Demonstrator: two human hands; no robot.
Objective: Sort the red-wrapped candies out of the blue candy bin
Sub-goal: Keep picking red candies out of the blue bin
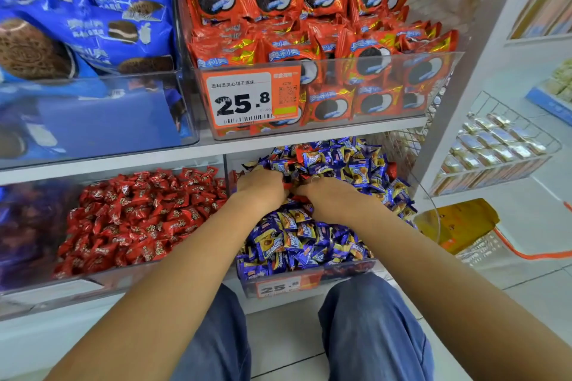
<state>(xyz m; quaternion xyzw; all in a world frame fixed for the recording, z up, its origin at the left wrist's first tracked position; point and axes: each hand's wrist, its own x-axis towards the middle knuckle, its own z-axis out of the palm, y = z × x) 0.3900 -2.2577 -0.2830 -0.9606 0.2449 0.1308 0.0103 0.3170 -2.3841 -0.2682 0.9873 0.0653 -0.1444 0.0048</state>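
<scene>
Two bare hands are seen buried in a clear plastic bin heaped with blue-and-gold wrapped candies (309, 235) on the lower shelf of a shop display. The left hand (260, 192) and the right hand (332, 199) are pressed knuckles-up into the middle of the heap, nearly touching; the fingers are curled down among the wrappers, and whether anything is held cannot be told, though a flash of red foil (286, 186) shows between the fingertips. More stray red-wrapped candies are visible just beyond the fingers, one at the back of the pile (305, 150) and another off to the far right edge (392, 169). To the left of the left hand, past a clear divider, lies the neighbouring bin of red-wrapped candies (136, 213), judged the likely destination. Above the fingers stands a clear bin of red-and-gold biscuit packets (309, 40) with an orange price label (250, 97). The heap is piled above the front wall, so blue pieces could be pushed over the rim and onto the floor if the hands are drawn out carelessly, and blue candies could be scooped up along with the red.
</scene>
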